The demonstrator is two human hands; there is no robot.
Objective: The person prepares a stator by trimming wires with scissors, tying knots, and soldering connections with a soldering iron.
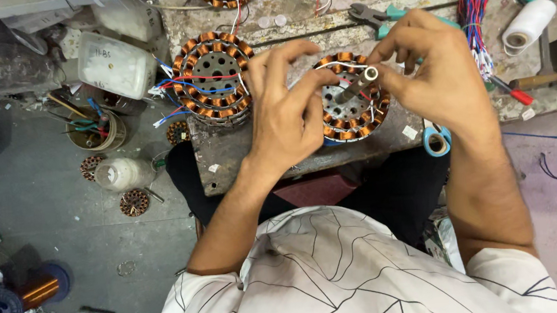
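Grip: your left hand point(286, 111) and right hand point(435, 70) both close on the round copper-wound motor stator with a steel centre shaft point(352, 95), which stands on the worn grey work slab point(237, 155) in front of you. Left fingers curl over its near-left rim; right thumb and forefinger pinch together at the shaft tip, where thin white wire leads run.

Left of the grip: a second, larger copper-wound stator with red, blue and white leads point(212, 79), flat on the same slab, close to your left knuckles.

Beyond the grip: teal-handled pliers point(374, 16), partly behind your right fingers.

Right of the grip: a bundle of red and blue wires point(475, 16); a spool of white thread point(528, 23); a red-handled tool point(516, 94), partly hidden by your wrist.

Below the right wrist: a blue tape roll point(436, 140) at the slab's edge.

Far left, on the floor: a white plastic container point(117, 64); a round tin holding tools point(96, 131); a clear jar point(122, 173); a small copper-wound rotor point(134, 203).
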